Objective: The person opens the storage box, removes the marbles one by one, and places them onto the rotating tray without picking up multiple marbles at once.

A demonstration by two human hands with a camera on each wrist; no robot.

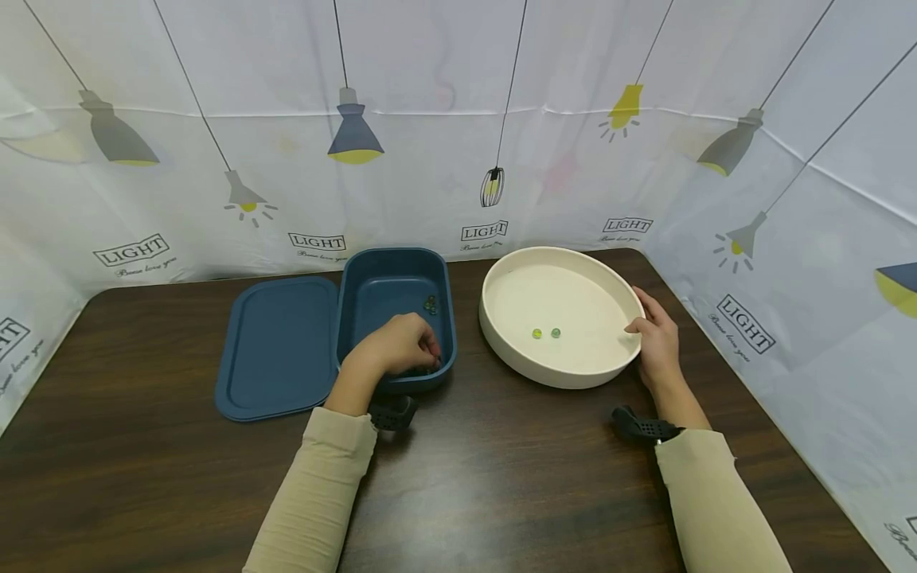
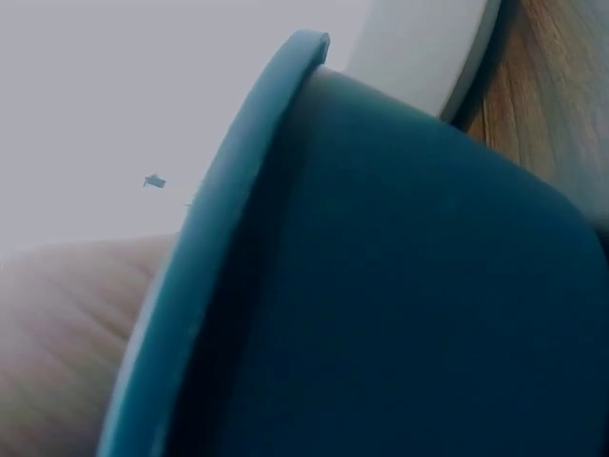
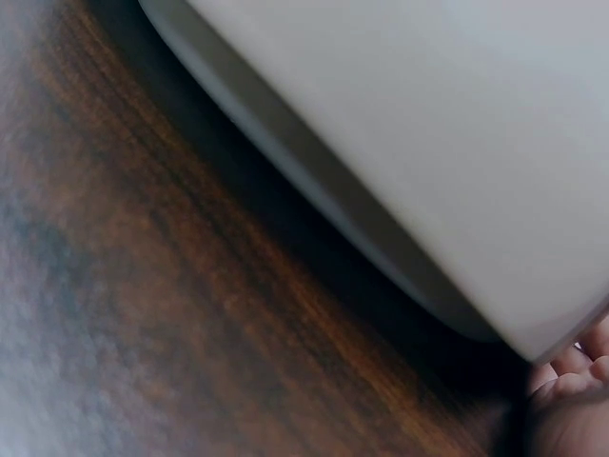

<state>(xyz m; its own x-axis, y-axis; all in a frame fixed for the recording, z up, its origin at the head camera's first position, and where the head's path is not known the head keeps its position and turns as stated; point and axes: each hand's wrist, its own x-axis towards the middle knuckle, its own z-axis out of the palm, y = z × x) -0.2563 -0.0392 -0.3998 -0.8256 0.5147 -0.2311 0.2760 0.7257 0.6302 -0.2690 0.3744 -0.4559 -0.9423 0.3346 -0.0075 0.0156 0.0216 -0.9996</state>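
My left hand (image 1: 403, 344) reaches down into the dark blue rectangular box (image 1: 390, 290), fingers bent near its front right corner. Dark small glass marbles show partly beneath the hand; whether the fingertips pinch one is hidden. A few more greenish marbles (image 1: 431, 305) lie by the box's right wall. To the right stands a round cream tray (image 1: 559, 278) holding a yellow-green marble (image 1: 536, 333) and a green marble (image 1: 556, 333). My right hand (image 1: 657, 338) grips the tray's right rim, thumb over the edge and fingers outside. In the left wrist view the box wall (image 2: 400, 267) hides the fingers.
A flat blue lid (image 1: 279, 346) lies on the dark wooden table (image 1: 501, 469), left of the box. Behind and to the right hangs a white curtain (image 1: 430, 175) printed with lamps, close to the table's edges. The box and tray stand apart with a narrow gap.
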